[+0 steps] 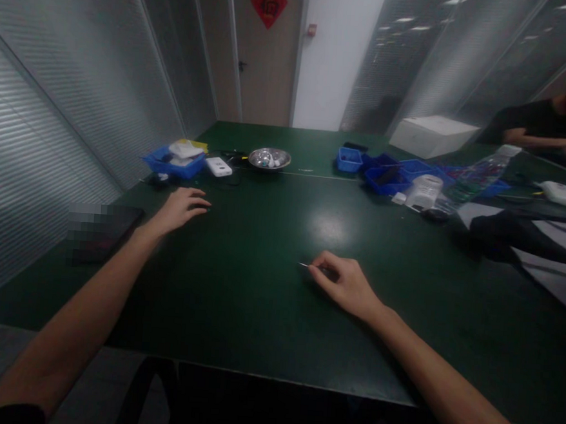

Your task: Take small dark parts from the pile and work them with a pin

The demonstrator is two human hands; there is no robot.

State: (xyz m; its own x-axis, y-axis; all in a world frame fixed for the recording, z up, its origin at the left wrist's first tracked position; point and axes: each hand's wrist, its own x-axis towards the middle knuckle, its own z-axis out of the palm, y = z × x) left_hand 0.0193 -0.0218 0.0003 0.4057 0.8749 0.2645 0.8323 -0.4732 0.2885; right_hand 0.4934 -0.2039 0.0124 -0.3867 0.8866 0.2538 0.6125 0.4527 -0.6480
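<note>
My left hand [182, 209] is over the left part of the green table [242, 235], fingers stretched and apart, with nothing in them. It is nearest to a dark mouse-like object [159, 179] and a blue tray [189, 168] holding white items. Near the middle of the table, my right hand [343, 282] pinches a thin metal-tipped object [303, 264]. A short pale tip sticks out leftward from the fingers; the rest of the object is hidden, so its kind is unclear.
Farther back are a white device [219, 167], a shiny metal bowl [270, 160] and several blue bins [349, 160]. To the right lie a white jar [424, 192], a clear bottle [479, 177], a white box [431, 135] and a dark-and-white bag [543, 240]. Another person sits far right.
</note>
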